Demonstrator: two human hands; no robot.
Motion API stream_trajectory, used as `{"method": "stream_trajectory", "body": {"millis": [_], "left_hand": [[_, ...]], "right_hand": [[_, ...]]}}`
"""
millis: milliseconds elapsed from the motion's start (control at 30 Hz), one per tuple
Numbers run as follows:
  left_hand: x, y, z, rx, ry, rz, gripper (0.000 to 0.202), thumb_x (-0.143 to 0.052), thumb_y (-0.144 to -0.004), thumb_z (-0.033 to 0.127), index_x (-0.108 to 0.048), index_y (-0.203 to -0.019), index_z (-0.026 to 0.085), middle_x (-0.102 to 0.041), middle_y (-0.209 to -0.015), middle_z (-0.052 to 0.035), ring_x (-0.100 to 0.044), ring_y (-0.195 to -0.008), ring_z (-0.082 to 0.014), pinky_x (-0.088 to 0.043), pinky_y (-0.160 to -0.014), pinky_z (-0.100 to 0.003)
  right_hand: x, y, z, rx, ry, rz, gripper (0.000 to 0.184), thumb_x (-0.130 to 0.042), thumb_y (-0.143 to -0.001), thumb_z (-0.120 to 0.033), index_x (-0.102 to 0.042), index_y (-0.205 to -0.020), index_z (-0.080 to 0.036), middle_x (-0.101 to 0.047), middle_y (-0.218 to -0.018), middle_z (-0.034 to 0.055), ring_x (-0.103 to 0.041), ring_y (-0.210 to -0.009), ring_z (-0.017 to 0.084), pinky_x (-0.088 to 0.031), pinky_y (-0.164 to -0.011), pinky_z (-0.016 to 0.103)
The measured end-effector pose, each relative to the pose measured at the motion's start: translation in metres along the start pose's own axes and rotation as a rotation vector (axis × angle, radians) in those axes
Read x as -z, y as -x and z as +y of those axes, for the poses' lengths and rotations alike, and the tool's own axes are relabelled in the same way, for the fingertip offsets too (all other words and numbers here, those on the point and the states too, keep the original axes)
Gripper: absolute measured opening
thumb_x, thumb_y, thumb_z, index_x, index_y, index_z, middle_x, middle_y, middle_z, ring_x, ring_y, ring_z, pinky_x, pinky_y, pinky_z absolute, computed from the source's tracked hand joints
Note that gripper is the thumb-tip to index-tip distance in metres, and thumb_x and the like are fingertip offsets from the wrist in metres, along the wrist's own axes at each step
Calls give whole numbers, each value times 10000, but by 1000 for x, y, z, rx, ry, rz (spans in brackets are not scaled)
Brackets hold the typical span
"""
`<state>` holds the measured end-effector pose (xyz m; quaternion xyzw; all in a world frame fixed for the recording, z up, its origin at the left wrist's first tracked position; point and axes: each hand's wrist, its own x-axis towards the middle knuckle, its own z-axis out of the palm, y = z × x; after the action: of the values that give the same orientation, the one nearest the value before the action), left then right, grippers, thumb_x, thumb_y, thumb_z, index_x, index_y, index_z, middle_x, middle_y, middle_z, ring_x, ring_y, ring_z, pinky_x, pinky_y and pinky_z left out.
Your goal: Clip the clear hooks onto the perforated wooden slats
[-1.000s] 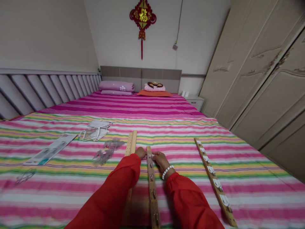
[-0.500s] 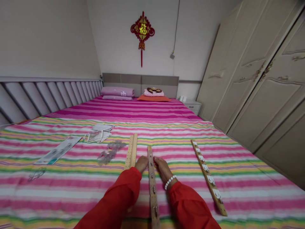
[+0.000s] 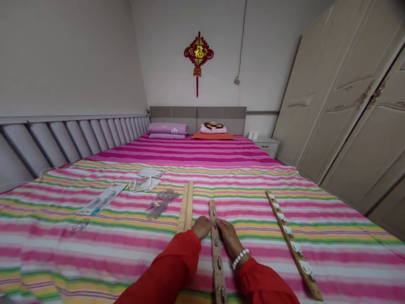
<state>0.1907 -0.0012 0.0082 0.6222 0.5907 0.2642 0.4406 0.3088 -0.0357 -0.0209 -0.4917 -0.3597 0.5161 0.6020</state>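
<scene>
A narrow wooden strip with a row of small metal fittings lies lengthwise before me on the striped bedspread. My left hand is closed at its left edge, thumb and fingertips pressed against the wood. From the right side my right hand, wearing a white bead bracelet, pinches the strip near one of the fittings; the exact grip under the fingertips is hard to make out. To the left lie wooden strips with small holes. Off to the right is another strip carrying several white hooks.
Clear plastic packets, a flat long package, some white packaging and a thin wire bundle lie on the left. Folded bedding rests by the headboard. A railing runs along the left; a wardrobe stands right.
My head view has tilted up and turned left, so everything sits lower and further right. Both hands have come closer together, their fingertips now meeting at the strip's fittings.
</scene>
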Motion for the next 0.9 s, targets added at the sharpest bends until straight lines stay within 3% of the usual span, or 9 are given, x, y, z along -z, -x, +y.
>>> {"method": "stream_trajectory", "body": {"millis": [167, 267, 367, 467, 633, 767, 900], "left_hand": [[49, -18, 1, -33, -20, 16, 129, -572, -729, 235, -633, -662, 143, -622, -573, -8, -602, -614, -152, -434, -565, -229], [92, -35, -2, -149, -178, 295, 152, -520, -749, 131, -666, -793, 135, -688, -769, -47, -621, -768, -154, -454, -697, -239], [124, -52, -12, -167, -482, 434, 220, -525, -732, 92, -682, -885, 113, -694, -911, -97, -613, -882, -189, -438, -815, -279], [136, -63, -25, -199, -736, 518, 274, -542, -715, 104, -685, -948, 103, -667, -1012, -133, -578, -992, -240, -407, -889, -323], [137, -70, -32, -173, -916, 548, 225, -487, -794, 183, -691, -866, 120, -670, -937, -139, -580, -942, -257, -404, -840, -349], [144, -68, -29, -112, -740, 605, 193, -515, -787, 240, -687, -758, 157, -692, -845, -116, -601, -839, -238, -410, -730, -321], [151, -62, -26, -41, -132, 643, 156, -625, -716, 327, -661, -681, 179, -685, -701, -53, -593, -661, -183, -399, -589, -270]], "right_hand": [[3, 0, 2, -6, 10, 34, 318, -754, -557, -397, -764, -764, -156, -741, -783, 65, -627, -749, 226, -476, -704, 321], [4, 0, 4, -26, -34, 65, 337, -763, -554, -402, -762, -785, -157, -744, -796, 69, -634, -754, 229, -486, -707, 328], [6, 0, 7, -36, -58, 98, 369, -772, -552, -414, -761, -819, -159, -749, -819, 77, -645, -785, 245, -496, -728, 342], [8, 1, 10, -37, -70, 113, 389, -779, -554, -421, -758, -845, -163, -751, -866, 81, -652, -840, 262, -502, -754, 349], [11, 0, 16, -40, -73, 101, 402, -769, -577, -435, -753, -877, -167, -744, -907, 87, -653, -857, 260, -508, -725, 339], [12, -1, 19, -37, -78, 117, 413, -776, -566, -441, -752, -873, -165, -742, -909, 93, -653, -853, 261, -511, -708, 340], [9, 1, 15, -54, -120, 124, 397, -785, -556, -416, -750, -864, -168, -742, -881, 86, -654, -822, 252, -508, -706, 340]]}}
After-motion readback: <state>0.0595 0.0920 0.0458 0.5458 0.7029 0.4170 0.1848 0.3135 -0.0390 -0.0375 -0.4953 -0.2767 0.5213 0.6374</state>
